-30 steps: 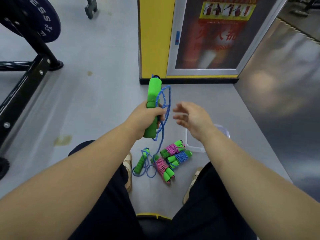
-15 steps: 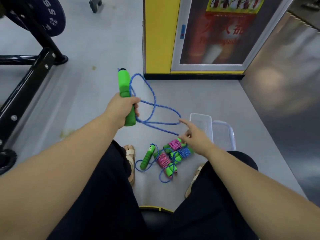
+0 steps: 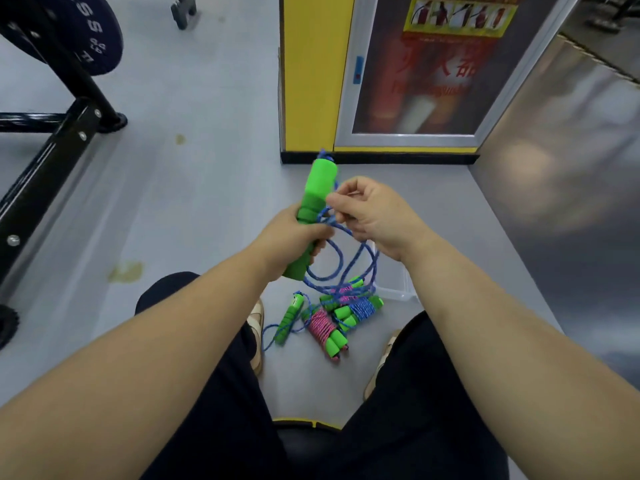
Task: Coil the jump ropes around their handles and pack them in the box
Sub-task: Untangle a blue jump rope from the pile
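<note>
My left hand [image 3: 292, 237] grips a green foam handle [image 3: 317, 192] upright in front of me. Its blue rope [image 3: 341, 268] hangs in loose loops down to the floor. My right hand [image 3: 372, 213] pinches that rope right beside the handle. The rope's other green handle [image 3: 289, 318] lies on the floor between my feet. Beside it lie three coiled ropes: a pink one [image 3: 323, 327], a blue one [image 3: 360, 310] and another pink one [image 3: 344, 294] partly under the loops. The clear plastic box [image 3: 398, 292] sits behind them, mostly hidden by my right forearm.
A yellow pillar [image 3: 313, 81] and a glass-fronted fire cabinet [image 3: 429, 74] stand ahead. A black weight rack [image 3: 59, 147] with a plate [image 3: 86, 32] is at the left. A shiny wall [image 3: 571, 188] runs along the right. My feet [image 3: 258, 327] flank the ropes.
My left hand brought the handle back to the middle. My right hand rose from the floor pile and took hold of the blue rope at the handle.
</note>
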